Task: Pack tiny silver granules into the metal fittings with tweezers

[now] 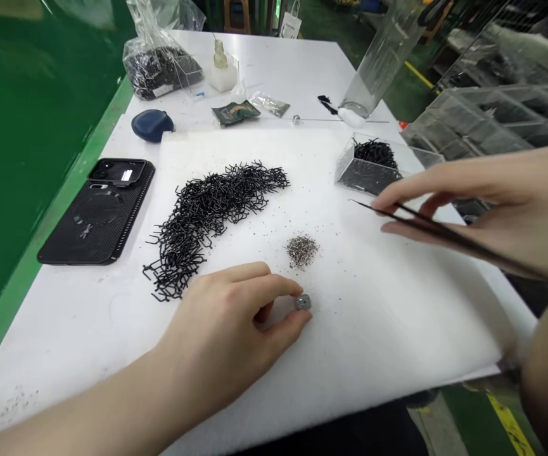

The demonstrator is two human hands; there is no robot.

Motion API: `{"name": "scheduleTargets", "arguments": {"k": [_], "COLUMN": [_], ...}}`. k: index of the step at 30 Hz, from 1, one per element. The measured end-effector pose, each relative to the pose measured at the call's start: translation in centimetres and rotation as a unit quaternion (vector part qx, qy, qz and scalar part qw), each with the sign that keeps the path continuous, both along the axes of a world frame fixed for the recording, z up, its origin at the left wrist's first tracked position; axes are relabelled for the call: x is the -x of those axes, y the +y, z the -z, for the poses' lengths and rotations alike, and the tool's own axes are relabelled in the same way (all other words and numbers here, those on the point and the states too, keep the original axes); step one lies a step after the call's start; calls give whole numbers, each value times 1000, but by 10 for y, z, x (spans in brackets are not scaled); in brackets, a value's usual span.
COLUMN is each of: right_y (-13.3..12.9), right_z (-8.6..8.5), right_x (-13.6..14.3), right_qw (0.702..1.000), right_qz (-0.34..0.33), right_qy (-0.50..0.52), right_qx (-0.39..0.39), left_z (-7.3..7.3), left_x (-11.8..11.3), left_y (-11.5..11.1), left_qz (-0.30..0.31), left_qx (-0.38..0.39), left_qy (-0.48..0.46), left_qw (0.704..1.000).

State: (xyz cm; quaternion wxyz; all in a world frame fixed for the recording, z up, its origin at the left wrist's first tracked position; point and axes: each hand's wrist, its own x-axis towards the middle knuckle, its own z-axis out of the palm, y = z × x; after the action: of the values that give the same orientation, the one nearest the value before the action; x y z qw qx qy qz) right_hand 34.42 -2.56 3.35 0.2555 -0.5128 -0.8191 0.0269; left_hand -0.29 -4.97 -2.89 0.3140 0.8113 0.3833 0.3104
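Between the thumb and index finger of my left hand (229, 323) is a small round metal piece (303, 302), pinched against the white mat (378, 304). My right hand (506, 202) is raised at the right and grips black tweezers (426, 229), whose thin tip points left over the mat. A small pile of tiny metallic bits (302, 251) lies just beyond my left fingertips. Left of it, a curved heap of bent black pieces (211, 212) spreads over the mat. More such black pieces (375, 154) fill a clear box (347, 166), partly behind my right hand.
A black phone (95, 212) lies at the left, with a dark blue rounded object (152, 125) beyond it. Along the back are a plastic bag of black pieces (159, 66), a small bottle (220, 56), a green packet (236, 113) and a tall clear cylinder (381, 60).
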Motion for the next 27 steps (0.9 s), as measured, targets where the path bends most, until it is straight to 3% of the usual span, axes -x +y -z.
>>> {"name": "scheduleTargets", "arguments": {"k": [2, 5, 10, 13, 15, 21, 24, 27], "right_y": [-10, -26, -28, -6, 16, 78, 90, 92], "right_z": [1, 10, 5, -9, -12, 17, 30, 32], "right_x": [-4, -3, 16, 46, 74, 149, 163, 165], "right_qw": [996, 993, 995, 995, 989, 965, 958, 957], "right_qz": [-42, -68, -50, -71, -124, -235, -260, -264], "right_qy": [-76, -91, -85, -64, -40, -2, 9, 28], "right_qx": [16, 32, 24, 35, 66, 116, 122, 120], "left_z": [4, 7, 9, 10, 9, -2, -7, -9], "left_x": [0, -1, -6, -8, -8, -9, -9, -8], "left_y": [-1, -1, 1, 3, 3, 4, 5, 4], "left_qz": [-4, 1, 6, 11, 15, 31, 41, 47], "left_qx": [-3, 0, -1, 8, 17, 48, 65, 75], "left_qy": [1, 12, 27, 41, 54, 91, 99, 96], "left_qw": [1000, 1000, 1000, 999, 998, 994, 992, 991]}}
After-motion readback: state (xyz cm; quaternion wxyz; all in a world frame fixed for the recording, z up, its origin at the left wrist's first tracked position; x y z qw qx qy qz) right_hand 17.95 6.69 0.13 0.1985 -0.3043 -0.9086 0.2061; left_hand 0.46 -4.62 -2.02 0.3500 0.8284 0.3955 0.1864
